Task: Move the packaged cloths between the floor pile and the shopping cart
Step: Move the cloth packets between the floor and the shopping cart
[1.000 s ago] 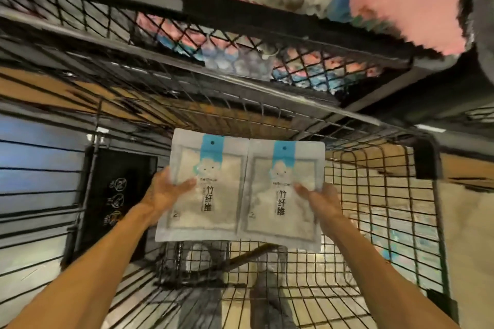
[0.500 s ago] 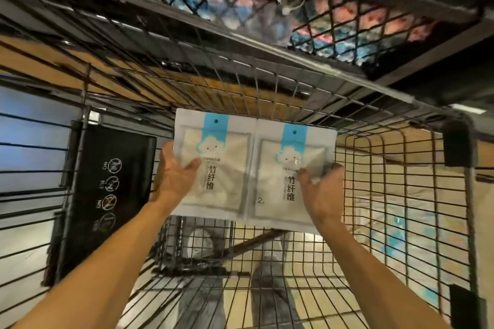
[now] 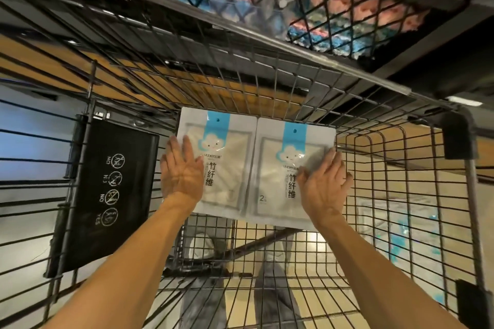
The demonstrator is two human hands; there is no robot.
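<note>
Two packaged cloths lie side by side inside the wire shopping cart (image 3: 374, 222), against its far end. Both are white pouches with a blue tab and a cloud face. The left pouch (image 3: 227, 168) has my left hand (image 3: 181, 171) flat on its left edge, fingers spread. The right pouch (image 3: 283, 181) has my right hand (image 3: 324, 181) flat on its right side, fingers extended. Neither hand curls around a pouch; both press from above. The floor pile of more pouches (image 3: 401, 232) shows blurred through the cart's right wall.
A black warning panel (image 3: 101, 195) with round icons hangs on the cart's left wall. A mesh shelf (image 3: 320, 8) of pink and blue cloths looms over the far end. My legs in grey trousers (image 3: 272, 294) show below the cart floor.
Both pouches went from held up in my grip to lying low at the cart's far end. My thumbs and fingers have uncurled and my hands now rest flat on top.
</note>
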